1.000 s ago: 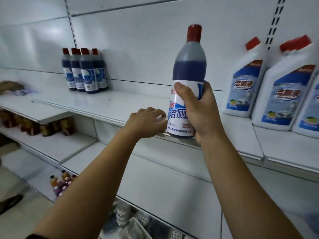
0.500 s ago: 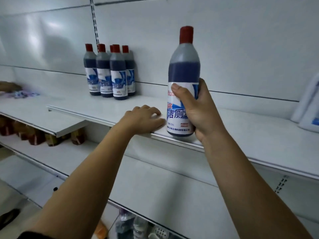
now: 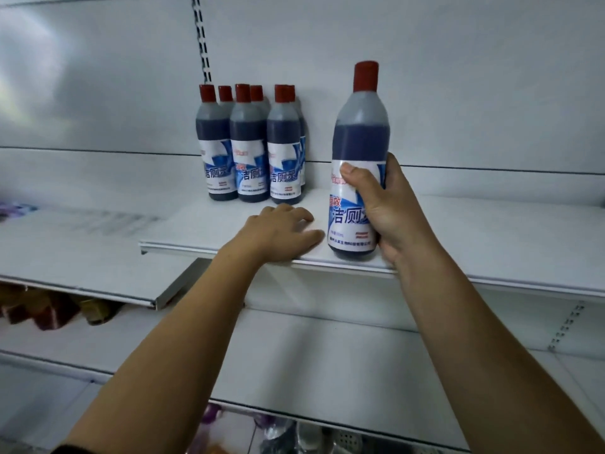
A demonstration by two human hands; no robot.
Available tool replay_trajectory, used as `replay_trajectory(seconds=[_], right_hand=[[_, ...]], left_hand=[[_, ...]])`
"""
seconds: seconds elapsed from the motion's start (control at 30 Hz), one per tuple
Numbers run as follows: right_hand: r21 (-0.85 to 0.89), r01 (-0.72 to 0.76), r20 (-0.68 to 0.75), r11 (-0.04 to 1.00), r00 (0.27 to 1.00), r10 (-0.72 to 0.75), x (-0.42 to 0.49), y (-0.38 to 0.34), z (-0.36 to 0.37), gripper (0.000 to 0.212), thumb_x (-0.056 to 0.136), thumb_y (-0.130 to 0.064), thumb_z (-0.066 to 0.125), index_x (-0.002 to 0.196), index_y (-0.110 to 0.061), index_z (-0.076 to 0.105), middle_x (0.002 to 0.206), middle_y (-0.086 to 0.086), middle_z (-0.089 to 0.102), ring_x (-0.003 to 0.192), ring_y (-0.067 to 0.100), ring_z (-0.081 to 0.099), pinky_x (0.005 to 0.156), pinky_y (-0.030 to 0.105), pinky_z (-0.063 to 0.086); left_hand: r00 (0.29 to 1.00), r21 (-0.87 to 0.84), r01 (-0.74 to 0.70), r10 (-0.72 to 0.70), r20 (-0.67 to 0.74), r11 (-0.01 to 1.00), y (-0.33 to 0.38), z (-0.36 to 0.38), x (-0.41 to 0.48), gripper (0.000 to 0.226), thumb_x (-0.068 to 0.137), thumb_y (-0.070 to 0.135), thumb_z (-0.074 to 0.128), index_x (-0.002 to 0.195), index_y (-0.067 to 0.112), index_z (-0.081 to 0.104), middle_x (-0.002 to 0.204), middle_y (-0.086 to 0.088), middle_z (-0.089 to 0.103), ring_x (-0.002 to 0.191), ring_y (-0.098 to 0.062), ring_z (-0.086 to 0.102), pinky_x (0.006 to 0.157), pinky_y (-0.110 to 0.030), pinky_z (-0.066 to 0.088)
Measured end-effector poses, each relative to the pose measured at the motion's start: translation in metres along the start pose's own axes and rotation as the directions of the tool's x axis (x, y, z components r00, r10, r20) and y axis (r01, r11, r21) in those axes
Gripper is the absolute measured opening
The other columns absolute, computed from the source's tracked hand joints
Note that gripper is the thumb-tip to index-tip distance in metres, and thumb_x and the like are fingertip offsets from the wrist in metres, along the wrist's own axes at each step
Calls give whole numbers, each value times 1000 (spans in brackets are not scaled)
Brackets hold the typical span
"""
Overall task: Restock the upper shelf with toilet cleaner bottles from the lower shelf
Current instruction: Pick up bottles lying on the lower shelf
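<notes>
- We see the toilet cleaner bottle [image 3: 360, 149] right of centre in the frame. It stands upright, with a red cap, dark blue liquid and a white and blue label printed in Chinese characters.
- Its base is at the front edge of the upper shelf [image 3: 491, 244]. We cannot tell whether it rests on the board or is just off it.
- The right hand [image 3: 393, 221] grips the bottle at label height from its right side. The thumb crosses the front of the label and the fingers [image 3: 394, 178] curl round the back.
- The left hand [image 3: 278, 234] lies palm down on the same shelf, just left of the bottle. Its fingers [image 3: 304, 221] are close together and slightly bent, and they hold nothing.
- Further back at the centre of the frame we see a cluster of bottles [image 3: 248, 149] of the same kind. They stand upright in two rows close to the back panel [image 3: 458, 77], and six red caps show.
- A slotted upright [image 3: 201, 40] runs up the panel above the cluster.
- At the left of the frame a neighbouring shelf [image 3: 82, 257] sits a little lower. Brown packages [image 3: 49, 309] show under it, blurred.
- Below the arms we see the next shelf down [image 3: 327, 365], a white board.
- Along the bottom edge there are blurred goods [image 3: 294, 434] that we cannot identify.
</notes>
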State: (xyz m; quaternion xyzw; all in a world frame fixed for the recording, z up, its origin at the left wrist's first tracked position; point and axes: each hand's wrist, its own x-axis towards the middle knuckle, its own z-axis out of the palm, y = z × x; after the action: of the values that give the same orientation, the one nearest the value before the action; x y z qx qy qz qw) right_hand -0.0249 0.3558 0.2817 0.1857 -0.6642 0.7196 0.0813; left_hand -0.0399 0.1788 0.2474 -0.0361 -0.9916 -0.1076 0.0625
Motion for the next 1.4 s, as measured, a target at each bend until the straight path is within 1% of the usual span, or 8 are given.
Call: replay_trajectory(seconds=[0.5,0.67,0.77,1.0,1.17,1.23,1.3,1.4], right_hand=[[32,-18,34,999,999,17,45,15,91,51,82,-28,77,127,-27,53,114,-5,71,103,15,70,92,43,55],[-127,-110,41,986,992,116,57,12,111,65,86,-25,72,141,-25,38,112,-12,64,101,10,66,78,36,53],[-225,-149,11,963,988,155,63,15,122,67,88,-25,70,143,-27,33,117,-9,61,104,12,62,85,42,53],[-534,-112,-201,838,980,2,64,28,131,71,83,-31,77,141,-21,36,131,-1,56,109,18,61,91,44,56],[-625,-91,-210,775,976,-55,52,43,137,61,91,-34,66,144,-24,38,137,-2,57,114,16,60,93,30,49],[-750,-126,-191,649,981,-30,50,48,137,53,95,-45,57,141,-23,45,136,0,59,119,21,59,92,29,44],[-886,-192,-168,422,981,93,45,54,133,54,96,-56,47,131,-16,58,128,7,65,111,27,61,87,31,45],[-953,-220,-178,209,963,202,30,56,126,54,96,-54,41,123,-13,64,124,11,65,105,29,60,88,37,50]], left_hand=[[998,-36,13,-10,70,999,-117,-31,7,61,89,71,43,142,40,41,157,6,32,140,-21,33,114,-47,31],[996,-55,-45,50,80,997,-136,-31,11,62,88,72,42,140,40,41,154,4,36,138,-23,34,112,-47,32],[994,-25,-96,97,40,995,-139,-27,10,62,90,71,36,142,37,39,152,3,37,138,-24,34,110,-47,33],[987,13,-160,160,13,987,-140,-24,7,62,95,63,32,145,28,38,153,-4,37,137,-28,35,107,-46,31],[985,26,-175,175,9,984,-140,-23,7,62,95,61,31,143,25,41,151,-7,40,135,-30,38,105,-48,34],[985,19,-172,172,-8,985,-140,-24,6,61,94,60,32,141,24,44,148,-9,44,131,-31,42,103,-48,36],[985,17,-169,169,-43,986,-140,-25,2,58,93,58,36,137,23,47,142,-9,48,126,-31,45,99,-47,39],[979,11,-178,178,-97,984,-141,-26,-4,51,92,53,40,131,22,53,133,-8,51,119,-29,47,96,-45,42]])
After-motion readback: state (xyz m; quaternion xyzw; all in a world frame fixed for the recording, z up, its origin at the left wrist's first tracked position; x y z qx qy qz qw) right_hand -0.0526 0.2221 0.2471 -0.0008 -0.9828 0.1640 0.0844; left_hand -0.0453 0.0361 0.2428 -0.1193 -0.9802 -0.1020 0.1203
